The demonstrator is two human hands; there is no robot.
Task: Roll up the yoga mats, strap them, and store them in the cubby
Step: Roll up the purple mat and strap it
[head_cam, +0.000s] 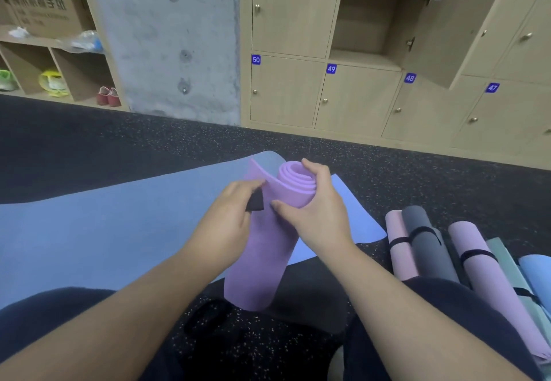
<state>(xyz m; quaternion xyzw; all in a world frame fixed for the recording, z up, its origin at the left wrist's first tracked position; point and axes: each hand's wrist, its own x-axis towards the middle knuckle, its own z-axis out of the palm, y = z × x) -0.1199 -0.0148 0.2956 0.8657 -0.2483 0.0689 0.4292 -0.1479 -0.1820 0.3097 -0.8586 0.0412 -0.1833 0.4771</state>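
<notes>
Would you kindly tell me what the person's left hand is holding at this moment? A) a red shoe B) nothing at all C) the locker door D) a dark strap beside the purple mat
D: the left hand pinches a short dark strap right against the rolled purple yoga mat, while the right hand grips the top of the roll.

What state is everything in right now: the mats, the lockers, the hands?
Rolled purple foam mat: upright, outer flap loose, unstrapped.
Black strap: pinched by left hand.
Right hand: grips the roll.
Flat blue mat: unrolled.
Wooden locker: door open.
Pink rolled mat: strapped.
</notes>
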